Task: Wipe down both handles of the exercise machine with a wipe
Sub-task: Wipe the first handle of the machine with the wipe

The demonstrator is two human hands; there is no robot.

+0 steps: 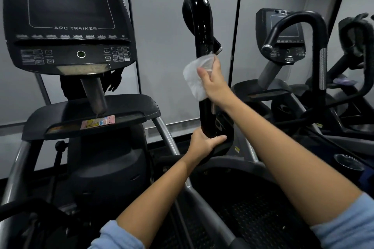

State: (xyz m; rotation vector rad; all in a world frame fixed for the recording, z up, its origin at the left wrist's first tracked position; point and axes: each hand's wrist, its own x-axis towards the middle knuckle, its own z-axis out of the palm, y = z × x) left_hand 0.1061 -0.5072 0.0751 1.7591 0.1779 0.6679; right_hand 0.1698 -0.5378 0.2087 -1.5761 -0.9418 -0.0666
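Right hand is closed around a white wipe, pressing it against the upright black handle at about mid-height; the wipe wraps the shaft's near side. Left hand sits directly below the right, fingers curled around the handle's lower end, thumb across the front. The handle's glossy hooked top rises above the right hand. The console, marked ARC TRAINER, stands well to the left of both hands. Both forearms are bare, with light blue sleeves at the elbows.
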